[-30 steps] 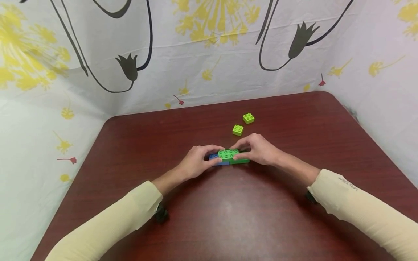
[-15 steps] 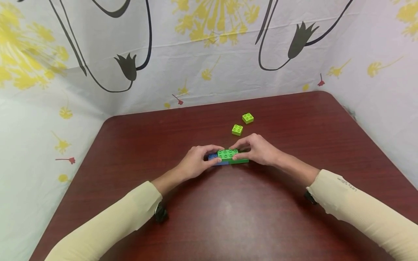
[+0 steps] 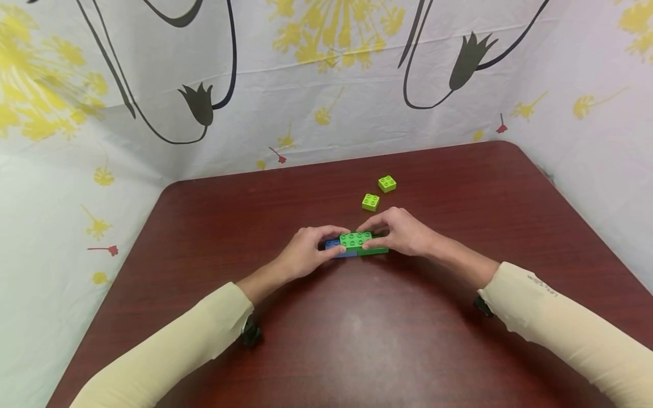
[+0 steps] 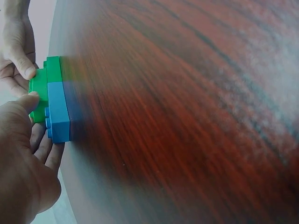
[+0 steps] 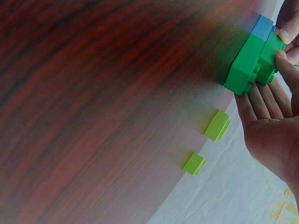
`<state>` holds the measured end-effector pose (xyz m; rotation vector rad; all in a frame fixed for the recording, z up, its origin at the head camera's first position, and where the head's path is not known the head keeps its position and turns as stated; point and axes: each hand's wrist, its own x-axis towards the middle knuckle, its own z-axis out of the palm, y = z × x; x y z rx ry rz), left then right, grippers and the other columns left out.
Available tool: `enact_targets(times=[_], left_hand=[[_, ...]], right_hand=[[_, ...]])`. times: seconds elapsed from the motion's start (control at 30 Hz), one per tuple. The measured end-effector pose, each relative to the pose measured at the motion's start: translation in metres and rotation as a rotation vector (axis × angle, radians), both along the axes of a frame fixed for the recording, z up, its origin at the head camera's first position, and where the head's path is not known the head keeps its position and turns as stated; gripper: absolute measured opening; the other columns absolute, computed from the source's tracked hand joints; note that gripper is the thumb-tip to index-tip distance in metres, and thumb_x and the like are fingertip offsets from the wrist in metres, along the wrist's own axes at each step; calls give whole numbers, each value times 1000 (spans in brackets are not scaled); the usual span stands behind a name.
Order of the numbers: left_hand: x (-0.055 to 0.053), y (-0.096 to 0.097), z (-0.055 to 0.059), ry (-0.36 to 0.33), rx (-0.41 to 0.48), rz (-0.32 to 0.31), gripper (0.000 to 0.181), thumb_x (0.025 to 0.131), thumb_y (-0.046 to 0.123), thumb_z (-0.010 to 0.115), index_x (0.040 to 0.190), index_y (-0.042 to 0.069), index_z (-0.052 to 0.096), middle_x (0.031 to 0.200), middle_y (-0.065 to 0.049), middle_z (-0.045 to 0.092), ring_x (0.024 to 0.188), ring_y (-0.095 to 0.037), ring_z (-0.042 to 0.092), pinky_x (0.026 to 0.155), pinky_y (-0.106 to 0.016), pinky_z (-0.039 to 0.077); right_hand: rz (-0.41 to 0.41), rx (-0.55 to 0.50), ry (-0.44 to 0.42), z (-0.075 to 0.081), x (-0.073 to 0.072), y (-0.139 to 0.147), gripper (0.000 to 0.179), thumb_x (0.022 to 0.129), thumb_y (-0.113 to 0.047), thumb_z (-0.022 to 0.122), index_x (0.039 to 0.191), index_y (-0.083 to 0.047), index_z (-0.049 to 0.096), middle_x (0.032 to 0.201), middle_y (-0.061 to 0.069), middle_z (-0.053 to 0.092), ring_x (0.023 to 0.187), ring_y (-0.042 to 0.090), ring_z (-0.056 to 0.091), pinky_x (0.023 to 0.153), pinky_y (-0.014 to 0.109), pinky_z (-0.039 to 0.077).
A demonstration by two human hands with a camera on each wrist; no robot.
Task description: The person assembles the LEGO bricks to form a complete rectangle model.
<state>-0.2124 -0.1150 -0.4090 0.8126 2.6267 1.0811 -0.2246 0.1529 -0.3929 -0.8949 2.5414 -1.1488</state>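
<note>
Pinching upper green eight-stud brick, atop blue brick and lower green brick, by long sides (best hold) with left hand and right hand; likely light, stiff, with far-side contact unclear.

Showing smooth finish on bright-green rect. plastic brick, gloss on dk-red rect. wood-grain tabletop, matt creases on white floral-print cloth.

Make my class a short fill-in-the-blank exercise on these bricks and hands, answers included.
The upper green brick spans the blue brick and another brick, coloured ____.
The lime bricks on the table number ____.
Each lime brick has ____ studs.
The hand nearer them is the ____ one.

Missing: green; two; four; right
</note>
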Motion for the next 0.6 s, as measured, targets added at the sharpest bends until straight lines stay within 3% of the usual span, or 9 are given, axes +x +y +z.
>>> enact_targets(times=[0.6], left_hand=[[-1,0,0,2,2,-3,40,100,26,77,140,20,70,128,3,73,105,-13,66,97,-36,57]], right_hand=[[-16,-40,-53,8,-4,4,36,91,-12,86,125,-4,78,118,6,78,109,23,75,95,45,60]])
